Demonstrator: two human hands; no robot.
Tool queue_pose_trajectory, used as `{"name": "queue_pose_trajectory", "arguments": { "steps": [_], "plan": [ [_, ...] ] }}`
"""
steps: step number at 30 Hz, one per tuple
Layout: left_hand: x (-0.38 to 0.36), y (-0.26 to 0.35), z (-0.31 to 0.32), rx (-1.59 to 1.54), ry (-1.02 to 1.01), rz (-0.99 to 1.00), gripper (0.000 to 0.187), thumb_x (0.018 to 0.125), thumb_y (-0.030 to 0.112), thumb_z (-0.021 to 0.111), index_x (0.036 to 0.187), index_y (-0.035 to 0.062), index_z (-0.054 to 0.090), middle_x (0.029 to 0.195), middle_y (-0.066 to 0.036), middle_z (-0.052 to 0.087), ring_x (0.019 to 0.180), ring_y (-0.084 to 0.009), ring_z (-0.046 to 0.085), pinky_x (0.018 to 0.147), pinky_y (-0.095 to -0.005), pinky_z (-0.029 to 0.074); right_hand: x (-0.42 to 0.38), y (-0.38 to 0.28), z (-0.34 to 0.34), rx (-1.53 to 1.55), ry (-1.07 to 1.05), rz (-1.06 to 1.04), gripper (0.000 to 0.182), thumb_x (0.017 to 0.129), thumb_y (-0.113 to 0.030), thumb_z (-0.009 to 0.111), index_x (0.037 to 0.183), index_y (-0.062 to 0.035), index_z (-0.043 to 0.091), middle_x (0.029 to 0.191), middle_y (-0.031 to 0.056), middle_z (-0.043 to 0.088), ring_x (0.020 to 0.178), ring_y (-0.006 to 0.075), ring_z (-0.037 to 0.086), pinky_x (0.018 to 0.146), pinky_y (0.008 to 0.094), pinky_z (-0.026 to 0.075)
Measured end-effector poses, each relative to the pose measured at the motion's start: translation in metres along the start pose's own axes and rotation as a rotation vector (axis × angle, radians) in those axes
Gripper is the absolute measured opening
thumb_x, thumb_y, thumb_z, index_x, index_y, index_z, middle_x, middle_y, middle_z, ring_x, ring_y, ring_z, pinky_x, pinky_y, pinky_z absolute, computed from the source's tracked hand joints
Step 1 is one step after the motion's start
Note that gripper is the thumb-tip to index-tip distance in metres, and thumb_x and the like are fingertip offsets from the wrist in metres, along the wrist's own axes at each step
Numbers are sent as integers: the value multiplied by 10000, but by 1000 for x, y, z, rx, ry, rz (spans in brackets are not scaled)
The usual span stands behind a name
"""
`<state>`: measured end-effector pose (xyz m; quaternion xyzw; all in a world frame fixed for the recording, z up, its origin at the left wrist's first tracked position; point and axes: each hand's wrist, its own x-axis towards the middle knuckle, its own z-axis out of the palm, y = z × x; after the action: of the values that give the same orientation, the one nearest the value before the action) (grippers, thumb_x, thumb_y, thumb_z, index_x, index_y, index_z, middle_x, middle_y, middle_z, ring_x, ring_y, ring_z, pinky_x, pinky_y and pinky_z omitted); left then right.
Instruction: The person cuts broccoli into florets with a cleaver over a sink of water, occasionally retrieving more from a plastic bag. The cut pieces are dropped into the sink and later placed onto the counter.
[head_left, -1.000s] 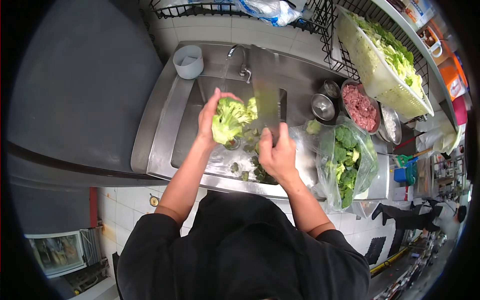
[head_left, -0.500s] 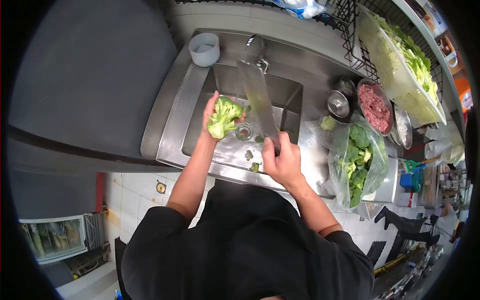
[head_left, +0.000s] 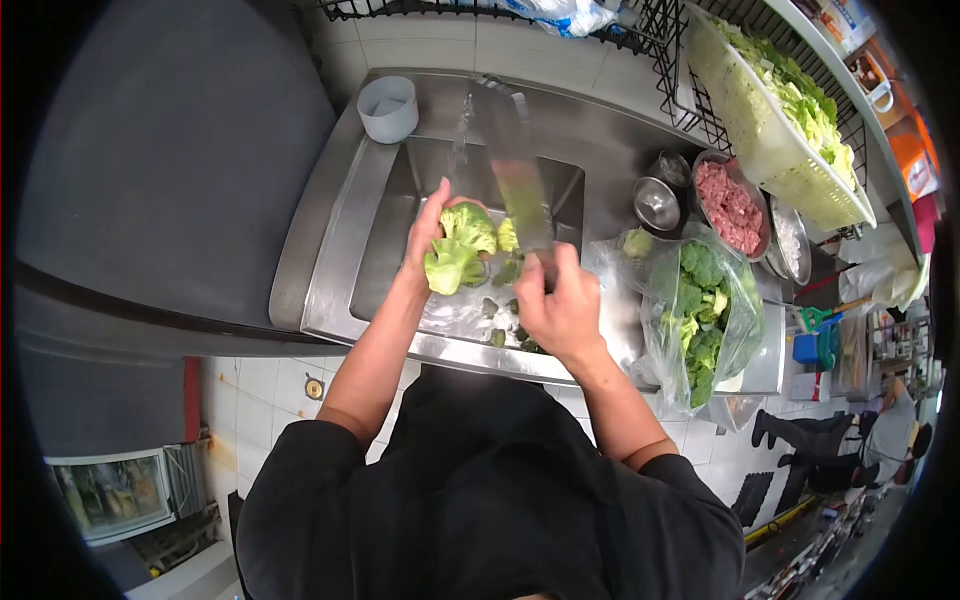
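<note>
My left hand (head_left: 425, 235) holds a broccoli head (head_left: 455, 250) over the steel sink (head_left: 330, 260). Gripped in my right hand (head_left: 558, 305) is a large cleaver (head_left: 515, 185), its blade raised and pointing away, its edge close beside the broccoli. Cut florets (head_left: 505, 325) lie in the sink basin below both hands. Water runs from the tap (head_left: 490, 85) at the back of the sink.
A clear bag of broccoli (head_left: 700, 310) stands right of the sink. Behind it are a bowl of minced meat (head_left: 730, 205), small steel bowls (head_left: 655, 205) and a white basket of leafy greens (head_left: 780, 120). A grey cup (head_left: 388, 108) sits at the sink's back left corner.
The broccoli head and cleaver have come back together after being apart half a second ago. The view has shifted slightly. More florets lie in the basin.
</note>
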<state>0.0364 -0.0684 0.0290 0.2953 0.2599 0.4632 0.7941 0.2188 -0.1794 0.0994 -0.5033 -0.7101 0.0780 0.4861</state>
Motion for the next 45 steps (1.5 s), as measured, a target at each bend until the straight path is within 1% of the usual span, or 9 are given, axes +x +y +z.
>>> {"name": "queue_pose_trajectory", "arguments": {
  "steps": [6, 9, 18, 26, 28, 29, 36, 43, 45],
  "plan": [
    [10, 9, 11, 221, 86, -35, 814, 1012, 710, 387, 893, -37, 687, 821, -139, 716, 740, -205, 700, 703, -323, 587, 4, -25, -9, 110, 72, -171, 157, 866, -33, 674, 971, -14, 559, 678, 114, 644, 537, 297, 643, 505, 395, 510],
    [11, 6, 17, 319, 131, -12, 734, 1049, 626, 400, 892, -27, 697, 810, -110, 710, 735, -173, 674, 707, -296, 544, -1, 0, 14, -156, -268, 22, 154, 938, -143, 619, 971, -38, 511, 701, 149, 661, 597, 363, 664, 522, 474, 525],
    [13, -14, 8, 325, 358, -74, 633, 1048, 576, 472, 953, -15, 679, 819, -95, 706, 666, -168, 679, 631, -303, 558, -11, 12, -5, 49, -61, 53, 135, 912, -111, 631, 947, -34, 526, 664, 159, 643, 589, 372, 659, 526, 479, 508],
    [30, -33, 2, 452, 401, 4, 721, 1017, 667, 460, 1016, -19, 685, 830, -99, 713, 732, -188, 696, 677, -346, 582, -40, 50, 22, -97, -206, 168, 202, 940, -177, 628, 1022, -24, 523, 655, 180, 655, 596, 387, 669, 532, 494, 522],
    [23, -30, 13, 253, 515, -184, 764, 949, 730, 528, 1012, -13, 694, 810, -78, 709, 690, -202, 690, 635, -335, 562, -44, 53, 13, -69, -176, 238, 204, 946, -176, 620, 1030, -17, 524, 651, 191, 655, 605, 405, 670, 547, 508, 524],
    [34, -44, -26, 128, 302, -282, 821, 880, 824, 530, 1004, 33, 710, 774, -65, 694, 655, -197, 679, 593, -350, 556, -43, 57, 7, -47, -145, 293, 206, 951, -174, 612, 1038, -10, 524, 648, 202, 656, 613, 423, 670, 563, 522, 527],
    [27, -143, -159, 264, 304, -717, 708, 871, 828, 537, 908, 134, 674, 680, -37, 620, 504, -199, 579, 369, -288, 429, -82, 106, -24, -46, -336, 559, 254, 963, -202, 574, 1127, -12, 535, 752, 272, 681, 724, 504, 660, 663, 576, 512],
    [37, -170, -54, 42, 273, -561, 668, 931, 749, 543, 1097, 113, 660, 953, -106, 696, 770, -251, 665, 542, -293, 524, -149, 129, -68, -59, -255, 707, 222, 948, -179, 583, 1095, -31, 510, 700, 252, 671, 691, 490, 661, 648, 574, 517],
    [52, -189, 1, 112, 476, -417, 634, 986, 684, 514, 1178, 93, 640, 1047, -115, 714, 844, -227, 683, 593, -331, 556, -159, 133, -82, -127, -252, 669, 220, 926, -151, 606, 1086, -46, 497, 743, 226, 692, 690, 455, 678, 636, 560, 531]
  ]
}}
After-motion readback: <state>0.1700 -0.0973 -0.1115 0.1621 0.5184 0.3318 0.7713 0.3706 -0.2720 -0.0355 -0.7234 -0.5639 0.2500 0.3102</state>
